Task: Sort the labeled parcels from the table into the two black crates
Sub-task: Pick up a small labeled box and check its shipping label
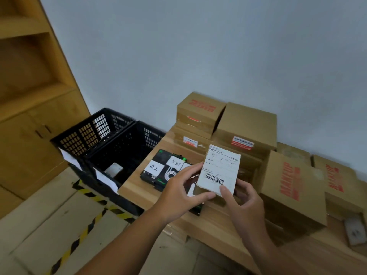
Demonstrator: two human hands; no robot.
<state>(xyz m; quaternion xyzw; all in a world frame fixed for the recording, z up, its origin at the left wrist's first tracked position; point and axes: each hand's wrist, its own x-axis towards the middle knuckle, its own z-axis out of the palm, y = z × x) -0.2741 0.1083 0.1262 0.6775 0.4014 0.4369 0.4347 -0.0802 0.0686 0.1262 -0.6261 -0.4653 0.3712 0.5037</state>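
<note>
Left grip (178, 187) and right grip (245, 197) both pinch the parcel (219, 169) at its lower end, its long axis upright. I see the crates (127, 143) off to the left, nearer my left grip.

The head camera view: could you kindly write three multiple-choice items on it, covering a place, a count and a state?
1. Where do the black plastic mesh crates stand?
A. On the light wooden table.
B. Beside its left edge.
C. Underneath it.

2. How many black crates are there?
A. One.
B. Two.
C. Four.

3. The small cardboard parcel with the white barcode label is:
A. lying in a crate.
B. lying untouched on the table.
C. held in both hands.

Answers:
1 B, the crates sit next to the table's left edge.
2 B, two rims show side by side.
3 C, fingers of the left hand and right hand grip its lower part.
</note>
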